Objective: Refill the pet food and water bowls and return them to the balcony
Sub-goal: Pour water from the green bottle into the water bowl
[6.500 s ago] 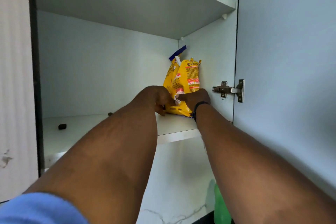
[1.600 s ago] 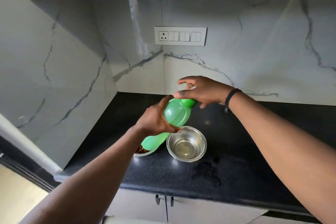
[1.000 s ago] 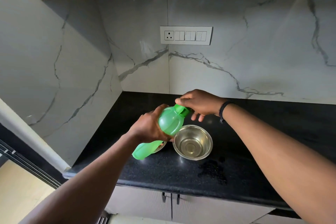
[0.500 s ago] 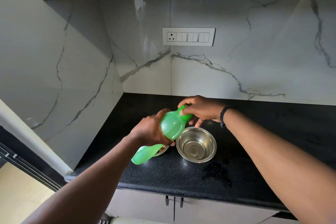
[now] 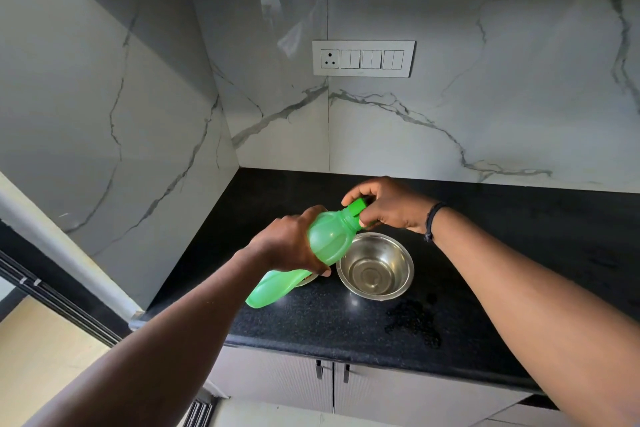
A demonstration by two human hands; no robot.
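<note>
Black counter; tilted green bottle gripped in left hand, right hand pinching cap.

Green bottle — black speckled counter

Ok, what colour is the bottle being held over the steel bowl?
Green: the bottle is translucent light green with a darker green cap, clearest in the head view.

One green bottle, one steel bowl, perhaps a second bowl.
</note>
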